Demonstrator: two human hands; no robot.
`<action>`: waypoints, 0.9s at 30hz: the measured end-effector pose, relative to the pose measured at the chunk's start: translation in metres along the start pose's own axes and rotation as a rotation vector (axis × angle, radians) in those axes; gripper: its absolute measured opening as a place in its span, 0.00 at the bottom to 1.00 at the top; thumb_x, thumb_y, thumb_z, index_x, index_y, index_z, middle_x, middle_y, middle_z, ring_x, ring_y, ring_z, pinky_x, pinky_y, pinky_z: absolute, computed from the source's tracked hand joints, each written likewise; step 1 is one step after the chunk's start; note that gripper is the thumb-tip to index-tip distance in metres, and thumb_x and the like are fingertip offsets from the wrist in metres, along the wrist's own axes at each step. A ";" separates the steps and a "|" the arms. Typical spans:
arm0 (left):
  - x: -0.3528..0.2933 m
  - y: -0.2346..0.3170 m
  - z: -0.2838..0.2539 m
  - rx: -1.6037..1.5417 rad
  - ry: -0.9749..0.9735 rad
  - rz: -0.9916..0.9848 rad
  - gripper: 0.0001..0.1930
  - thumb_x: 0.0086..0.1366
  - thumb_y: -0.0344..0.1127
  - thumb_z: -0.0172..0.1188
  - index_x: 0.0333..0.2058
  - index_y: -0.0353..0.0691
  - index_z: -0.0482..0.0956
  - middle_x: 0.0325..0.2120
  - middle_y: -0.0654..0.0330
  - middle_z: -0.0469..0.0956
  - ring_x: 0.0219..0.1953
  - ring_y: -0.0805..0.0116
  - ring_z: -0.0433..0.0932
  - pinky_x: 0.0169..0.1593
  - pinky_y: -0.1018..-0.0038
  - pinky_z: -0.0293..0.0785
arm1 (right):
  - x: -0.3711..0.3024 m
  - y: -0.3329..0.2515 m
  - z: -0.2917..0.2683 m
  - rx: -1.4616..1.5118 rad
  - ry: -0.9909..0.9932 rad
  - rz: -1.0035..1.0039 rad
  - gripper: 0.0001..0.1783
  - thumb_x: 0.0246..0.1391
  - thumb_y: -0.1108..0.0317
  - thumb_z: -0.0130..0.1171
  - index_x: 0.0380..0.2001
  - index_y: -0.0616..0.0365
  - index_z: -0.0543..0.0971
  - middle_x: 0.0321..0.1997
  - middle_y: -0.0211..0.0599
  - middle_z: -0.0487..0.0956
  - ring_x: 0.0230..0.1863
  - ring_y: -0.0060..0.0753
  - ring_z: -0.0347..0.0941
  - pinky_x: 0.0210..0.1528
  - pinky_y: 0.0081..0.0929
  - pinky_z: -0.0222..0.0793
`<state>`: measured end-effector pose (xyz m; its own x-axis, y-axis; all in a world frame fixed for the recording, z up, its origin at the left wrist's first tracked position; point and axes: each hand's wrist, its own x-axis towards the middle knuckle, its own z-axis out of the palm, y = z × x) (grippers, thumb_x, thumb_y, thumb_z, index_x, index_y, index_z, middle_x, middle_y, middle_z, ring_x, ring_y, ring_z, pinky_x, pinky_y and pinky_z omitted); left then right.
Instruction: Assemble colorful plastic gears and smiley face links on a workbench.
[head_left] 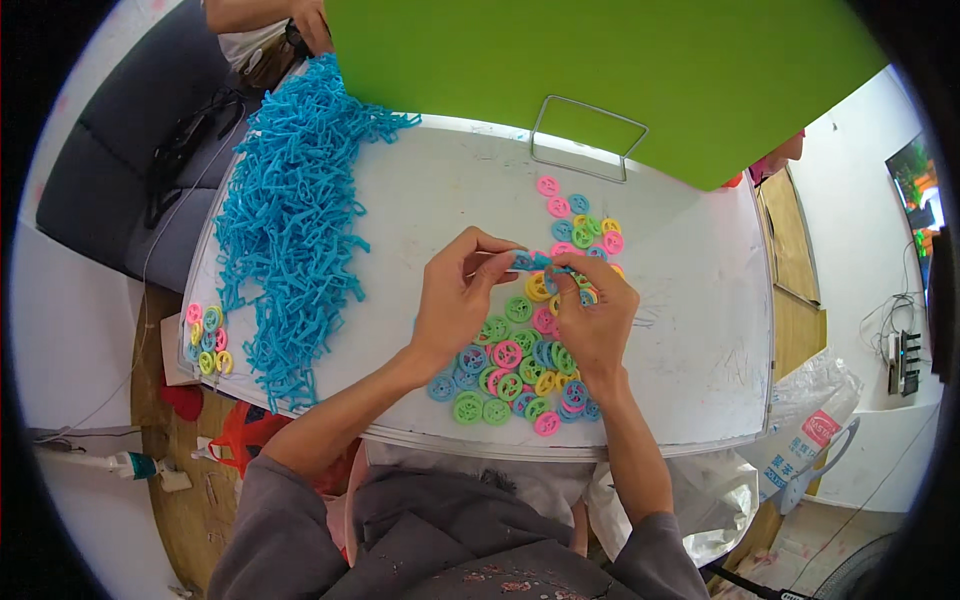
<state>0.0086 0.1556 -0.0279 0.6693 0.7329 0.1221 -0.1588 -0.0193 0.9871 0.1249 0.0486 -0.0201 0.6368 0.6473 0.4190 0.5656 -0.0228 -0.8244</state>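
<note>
Over the white table (420, 200), my left hand (452, 305) and my right hand (600, 318) meet fingertip to fingertip. Between them they pinch a small blue plastic piece (528, 261), with a bit of pink beside it; the fingers cover most of it. Under and around the hands lies a loose spread of small plastic spoked wheels (508, 355) in pink, green, yellow and blue. Off to the left stretches a large heap of blue plastic pieces (290, 180), thin and angular.
A big green panel (600, 70) stands along the table's far side, with a metal wire frame (588, 138) by its lower edge. More wheels (207, 340) form a stack at the left corner. Another person's hand (312, 25) is at the far left. Plastic bags (800, 420) hang at the right.
</note>
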 end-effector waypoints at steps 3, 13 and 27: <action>0.000 0.006 -0.004 0.070 -0.041 -0.007 0.07 0.59 0.19 0.55 0.36 0.33 0.72 0.32 0.58 0.78 0.36 0.73 0.78 0.42 0.77 0.77 | 0.003 0.005 -0.004 -0.014 -0.070 -0.085 0.07 0.47 0.81 0.59 0.32 0.65 0.80 0.30 0.37 0.81 0.32 0.25 0.77 0.36 0.22 0.72; 0.001 0.012 0.003 0.023 0.014 -0.028 0.10 0.60 0.23 0.57 0.41 0.36 0.74 0.32 0.61 0.76 0.36 0.74 0.76 0.36 0.79 0.75 | 0.019 0.009 -0.044 0.104 -0.186 0.214 0.11 0.52 0.74 0.61 0.39 0.67 0.80 0.33 0.36 0.81 0.34 0.21 0.76 0.38 0.19 0.71; 0.014 0.029 -0.080 0.989 -0.107 0.056 0.08 0.53 0.28 0.62 0.34 0.37 0.78 0.27 0.54 0.75 0.29 0.59 0.76 0.35 0.66 0.72 | -0.006 0.091 -0.225 -1.003 -0.169 0.321 0.19 0.50 0.67 0.62 0.47 0.55 0.77 0.43 0.41 0.78 0.43 0.34 0.74 0.43 0.28 0.70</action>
<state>-0.0452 0.2197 -0.0056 0.7491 0.6492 0.1320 0.4511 -0.6458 0.6161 0.2898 -0.1287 -0.0120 0.7953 0.5951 0.1157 0.6062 -0.7782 -0.1643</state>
